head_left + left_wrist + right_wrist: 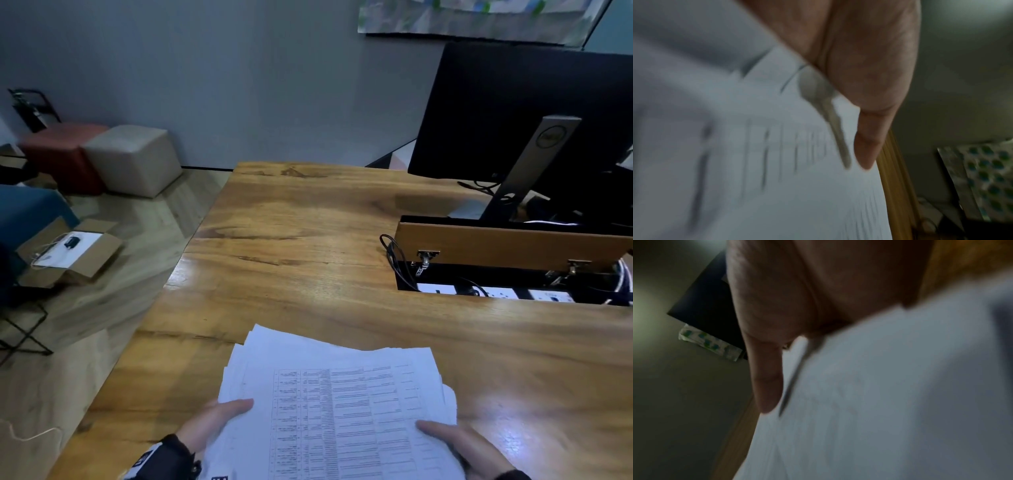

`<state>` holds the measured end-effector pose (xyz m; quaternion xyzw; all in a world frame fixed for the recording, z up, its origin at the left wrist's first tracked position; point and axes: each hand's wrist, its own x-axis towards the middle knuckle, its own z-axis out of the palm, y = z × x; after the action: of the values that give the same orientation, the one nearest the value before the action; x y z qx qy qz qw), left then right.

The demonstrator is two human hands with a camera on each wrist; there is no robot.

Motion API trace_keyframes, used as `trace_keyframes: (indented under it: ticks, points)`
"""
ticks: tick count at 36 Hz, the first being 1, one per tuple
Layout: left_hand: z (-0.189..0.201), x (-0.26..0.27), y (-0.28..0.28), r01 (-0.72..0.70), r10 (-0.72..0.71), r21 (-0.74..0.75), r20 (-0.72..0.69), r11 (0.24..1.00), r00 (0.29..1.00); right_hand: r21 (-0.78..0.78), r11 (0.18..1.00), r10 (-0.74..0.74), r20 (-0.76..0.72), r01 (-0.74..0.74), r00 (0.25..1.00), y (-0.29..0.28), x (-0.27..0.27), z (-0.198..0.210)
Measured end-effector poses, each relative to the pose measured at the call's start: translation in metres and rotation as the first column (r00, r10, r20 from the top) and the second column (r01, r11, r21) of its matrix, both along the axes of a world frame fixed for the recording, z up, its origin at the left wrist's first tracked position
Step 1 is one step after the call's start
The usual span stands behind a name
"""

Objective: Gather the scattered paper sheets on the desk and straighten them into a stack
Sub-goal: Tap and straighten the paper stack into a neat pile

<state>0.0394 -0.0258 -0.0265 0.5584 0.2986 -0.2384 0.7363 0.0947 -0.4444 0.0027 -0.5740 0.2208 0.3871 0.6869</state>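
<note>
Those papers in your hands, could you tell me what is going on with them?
A person holds a bundle of paper sheets over the wooden desk, left hand gripping one side and right hand the other, thumbs on top. The sheets are gathered but uneven, their far edges fanned out. A monitor stands at the desk's far right.

Left hand [219,423] at lower centre-left of head frame, thumb flat atop white printed paper sheets [339,404], dark sleeve cuff [168,457] at wrist. Right hand [462,448] at lower right, thumb likewise on top. Both gripping opposite side edges; fingers beneath hidden. Wrist views blurred.
</note>
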Motion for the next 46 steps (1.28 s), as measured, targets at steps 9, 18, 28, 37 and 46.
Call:
trace_keyframes:
  ticks: [9, 18, 28, 37, 46]
  points:
    - [0.029, 0.007, -0.014, -0.126, 0.090, 0.122, 0.267, 0.985, 0.960, -0.206, 0.976, 0.005, 0.366, 0.076, 0.931, 0.019, 0.004, 0.021]
    - [0.077, 0.020, 0.007, -0.286, 0.085, 0.278, 0.563, 0.917, 0.822, -0.057, 0.968, -0.147, 0.661, 0.244, 0.736, 0.018, 0.014, 0.039]
    - [0.064, 0.019, 0.007, -0.211, 0.054, 0.217, 0.563, 0.953, 0.825, -0.023, 0.982, -0.126, 0.657, 0.187, 0.743, 0.015, 0.009, 0.018]
    - [0.071, 0.019, 0.003, -0.182, 0.056, 0.152, 0.597, 0.971, 0.801, 0.010, 0.985, -0.137, 0.636, 0.170, 0.760, 0.022, 0.011, 0.023]
    - [0.061, 0.024, -0.012, -0.199, 0.097, 0.113, 0.583, 0.973, 0.807, -0.001, 0.969, -0.191, 0.629, 0.247, 0.754, 0.041, 0.011, 0.019]
